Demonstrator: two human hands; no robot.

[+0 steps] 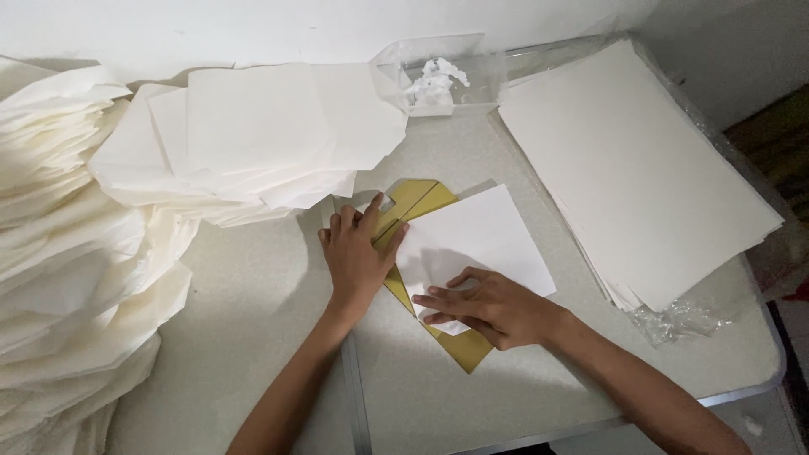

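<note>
We have a white sheet [472, 240] lying over a gold card [421, 202] near the middle of the table [253, 286]. Our left hand [358, 257] lies flat and open on the sheet's left edge, fingers spread toward the gold corner; our right hand [484, 305] rests open too, fingertips pressing the sheet's near edge. Neither hand grips anything.

To fold well here, we judge that the left hand should pin paper and card together so nothing slides, while the right draws the crease firmly along the card's edge (a slack palm lets the sheet creep and the fold comes out crooked).

The table is pale grey with a metal rim and a seam running toward us. On the right lies a broad stack of flat white sheets [632, 168], with crumpled clear wrap [678, 318] at its near corner. To the left, folded white pieces [253, 139] fan out, and a tall heap of more folded paper [67, 270] fills the left side. A clear plastic box [438, 76] with white scraps stands against the white wall [295, 25].
</note>
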